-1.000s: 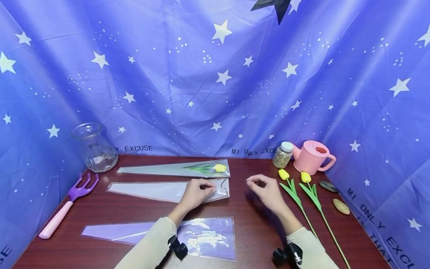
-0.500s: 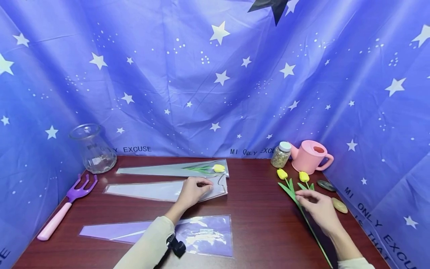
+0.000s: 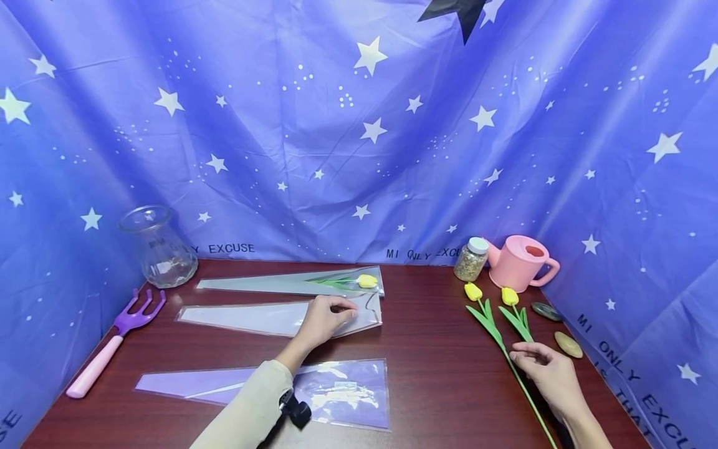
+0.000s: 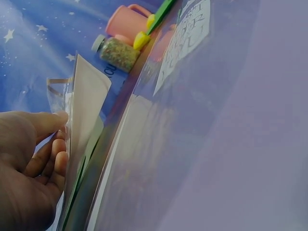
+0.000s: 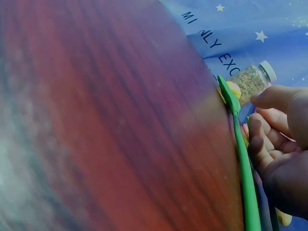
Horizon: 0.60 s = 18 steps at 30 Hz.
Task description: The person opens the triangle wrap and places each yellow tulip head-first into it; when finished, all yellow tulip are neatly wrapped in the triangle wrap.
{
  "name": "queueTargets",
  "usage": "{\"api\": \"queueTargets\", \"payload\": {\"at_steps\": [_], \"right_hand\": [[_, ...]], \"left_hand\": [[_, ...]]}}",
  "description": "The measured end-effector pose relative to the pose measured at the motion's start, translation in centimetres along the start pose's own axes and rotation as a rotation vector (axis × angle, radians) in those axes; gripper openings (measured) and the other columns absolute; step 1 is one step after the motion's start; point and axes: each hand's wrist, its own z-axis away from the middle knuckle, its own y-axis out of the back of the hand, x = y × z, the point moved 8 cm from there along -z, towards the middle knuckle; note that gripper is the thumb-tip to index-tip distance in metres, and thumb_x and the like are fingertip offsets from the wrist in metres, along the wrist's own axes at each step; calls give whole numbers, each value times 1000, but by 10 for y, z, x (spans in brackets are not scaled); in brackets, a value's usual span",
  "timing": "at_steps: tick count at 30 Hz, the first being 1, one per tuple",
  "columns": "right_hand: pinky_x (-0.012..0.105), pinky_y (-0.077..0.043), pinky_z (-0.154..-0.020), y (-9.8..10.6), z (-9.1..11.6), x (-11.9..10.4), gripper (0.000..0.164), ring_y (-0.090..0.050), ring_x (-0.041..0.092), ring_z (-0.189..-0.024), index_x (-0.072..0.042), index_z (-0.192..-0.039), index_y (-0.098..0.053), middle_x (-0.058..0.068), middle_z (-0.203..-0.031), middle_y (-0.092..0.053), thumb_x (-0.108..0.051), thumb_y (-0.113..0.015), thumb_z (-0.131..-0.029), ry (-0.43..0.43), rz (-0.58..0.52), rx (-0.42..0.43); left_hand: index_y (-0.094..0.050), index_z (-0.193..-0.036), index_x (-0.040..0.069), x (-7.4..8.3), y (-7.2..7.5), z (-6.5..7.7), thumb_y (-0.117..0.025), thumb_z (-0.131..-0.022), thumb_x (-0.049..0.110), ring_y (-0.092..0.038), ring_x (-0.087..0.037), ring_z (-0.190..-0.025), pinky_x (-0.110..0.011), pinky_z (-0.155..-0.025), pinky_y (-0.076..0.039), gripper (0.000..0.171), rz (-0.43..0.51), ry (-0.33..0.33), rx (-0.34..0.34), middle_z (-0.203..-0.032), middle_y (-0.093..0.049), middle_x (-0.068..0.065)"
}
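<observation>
Head: left hand [image 3: 324,321] pinches the white sleeve [image 3: 241,318]; the right tulip [image 3: 517,323] lies at eleven o'clock from the right hand [image 3: 552,374], the left tulip [image 3: 489,327] near enough to snag. Left wrist: slackening could close the sleeve. Right wrist: grip unclear.

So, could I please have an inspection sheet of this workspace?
Surface: reddish-brown table, wood-grained.
Job's things: white sleeve; purple sleeve; grey sleeve with tulip inside; left loose tulip; right loose tulip.
Clutter: garden fork, glass vase, capped bottle, watering can, dark stone, tan stone.
Hands: left hand pinches white sleeve near its wide end; right hand at right loose tulip, grip unclear.
Cables: nothing seen.
Surroundings: blue star-patterned curtain behind and both sides.
</observation>
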Motion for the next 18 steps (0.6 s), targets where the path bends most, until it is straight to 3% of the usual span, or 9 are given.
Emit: {"api": "queueTargets", "payload": {"at_steps": [7, 18], "right_hand": [[19, -54, -66, -2, 0, 1, 34, -64, -2, -77, 7, -117, -71, -13, -83, -72, -17, -77, -93, 13, 43, -11], [17, -47, -65, -3, 2, -5, 27, -60, -3, -70, -5, -105, -77, -8, -80, -72, -25, -82, -87, 32, 279, 19]], "left_hand": [[-84, -88, 21, -2, -3, -1, -83, -85, 13, -65, -4, -82, -19, -74, -51, 9, 0, 9, -18, -95, -81, 2], [-84, -90, 22, -2, -4, 0, -83, -86, 15, -68, -7, -88, -20, -79, -52, 8, -2, 26, -31, -98, -81, 3]]}}
